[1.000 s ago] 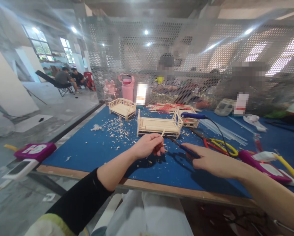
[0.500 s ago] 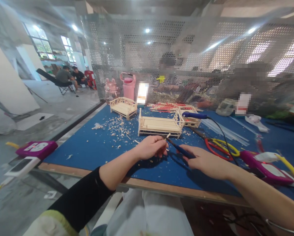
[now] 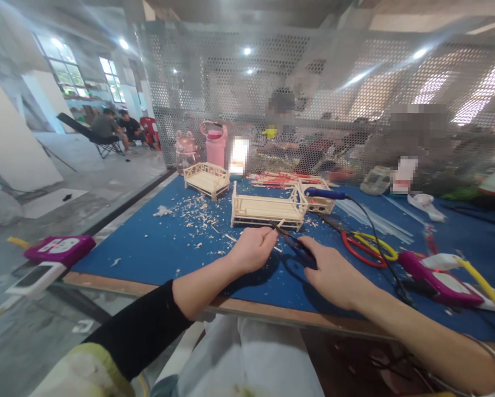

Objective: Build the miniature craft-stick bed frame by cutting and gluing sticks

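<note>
In the head view my right hand (image 3: pixel 330 270) is wrapped round the dark blue handles of a pair of pliers (image 3: pixel 299 251). Their jaws reach left to a short wooden stick (image 3: pixel 280 224) at my left hand. My left hand (image 3: pixel 253 248) is closed, thumb and fingers pinching that stick. Its lower end is hidden. Just behind both hands stands a small wooden bed model (image 3: pixel 268 209) made of sticks. Wood chips (image 3: pixel 200 215) are strewn left of it.
Behind are a second stick model (image 3: pixel 208 181), a third (image 3: pixel 319 203), red-tipped sticks (image 3: pixel 284 180) and a pink bottle (image 3: pixel 216 146). A blue glue gun (image 3: pixel 326 193) trails a cord. Red-and-yellow-handled scissors (image 3: pixel 365 248), clear glue sticks (image 3: pixel 374 218) and a purple device (image 3: pixel 437 278) lie right.
The pliers' handles have spread apart and my right hand has turned around them. My left fingers have curled in more tightly. The view has shifted slightly.
</note>
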Motion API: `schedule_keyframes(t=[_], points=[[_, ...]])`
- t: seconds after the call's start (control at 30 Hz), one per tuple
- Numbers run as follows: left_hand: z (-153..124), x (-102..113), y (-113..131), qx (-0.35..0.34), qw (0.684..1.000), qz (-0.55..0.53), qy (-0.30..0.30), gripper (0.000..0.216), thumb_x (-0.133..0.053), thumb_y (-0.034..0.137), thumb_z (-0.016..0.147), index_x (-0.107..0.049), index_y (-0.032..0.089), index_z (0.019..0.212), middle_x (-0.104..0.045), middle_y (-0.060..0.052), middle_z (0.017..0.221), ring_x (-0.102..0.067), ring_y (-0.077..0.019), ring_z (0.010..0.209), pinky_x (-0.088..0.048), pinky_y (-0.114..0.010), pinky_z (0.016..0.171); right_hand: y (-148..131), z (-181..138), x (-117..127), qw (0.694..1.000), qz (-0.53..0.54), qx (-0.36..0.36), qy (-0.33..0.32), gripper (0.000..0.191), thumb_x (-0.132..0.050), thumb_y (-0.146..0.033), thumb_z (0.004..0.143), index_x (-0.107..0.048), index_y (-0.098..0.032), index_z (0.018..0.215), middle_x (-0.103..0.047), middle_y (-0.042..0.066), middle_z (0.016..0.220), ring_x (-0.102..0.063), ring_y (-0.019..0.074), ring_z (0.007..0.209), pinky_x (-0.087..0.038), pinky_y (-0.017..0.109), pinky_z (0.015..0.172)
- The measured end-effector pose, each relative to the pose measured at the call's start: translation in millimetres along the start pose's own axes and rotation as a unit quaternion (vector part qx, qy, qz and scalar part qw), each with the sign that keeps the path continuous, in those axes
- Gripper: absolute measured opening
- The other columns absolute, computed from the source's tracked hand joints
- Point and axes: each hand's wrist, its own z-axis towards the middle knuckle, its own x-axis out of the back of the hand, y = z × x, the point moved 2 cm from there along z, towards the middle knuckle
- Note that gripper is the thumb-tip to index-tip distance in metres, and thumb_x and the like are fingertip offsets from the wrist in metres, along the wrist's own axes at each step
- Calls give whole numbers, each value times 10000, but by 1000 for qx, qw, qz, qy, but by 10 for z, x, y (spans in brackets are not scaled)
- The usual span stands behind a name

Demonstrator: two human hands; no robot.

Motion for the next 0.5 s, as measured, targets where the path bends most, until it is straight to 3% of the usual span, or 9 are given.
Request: schedule_keyframes(t=[0.23, 0.37, 0.43, 0.5], points=[[-21, 58, 40, -52, 998, 6, 16, 330, -325, 290, 866, -456, 186, 581, -437, 19, 519, -408, -122, 550, -320, -237, 585, -52, -32, -5, 995, -55, 11, 83, 539, -488, -127, 639, -457, -129, 1177, -570, 155, 1159, -527, 286, 1056, -379, 367, 871], [1, 62, 22, -26, 998, -53, -28, 370, -344, 351, 874, -481, 177, 577, -472, 17, 511, -439, -116, 537, -338, -234, 581, 16, -48, 32, 998, 63, 25, 10, 413, -427, -139, 652, -520, -173, 1053, -629, 76, 986, -564, 232, 931, -409, 343, 822], [-3, 53, 27, 18, 990, -135, -36, 314, -411, 419, 848, -569, 159, 768, -541, 9, 600, -490, -120, 580, -366, -231, 592, 49, -41, 44, 989, 141, 36, -5, 374, -411, -136, 637, -538, -190, 985, -632, 37, 916, -563, 199, 868, -426, 311, 775], [-36, 11, 71, 74, 968, -240, -22, 382, -502, 461, 797, -548, 152, 1018, -606, -24, 786, -550, -137, 704, -403, -239, 650, 64, -18, 35, 981, 189, 39, 8, 386, -411, -138, 614, -540, -186, 975, -625, 22, 866, -555, 182, 797, -436, 296, 717]])
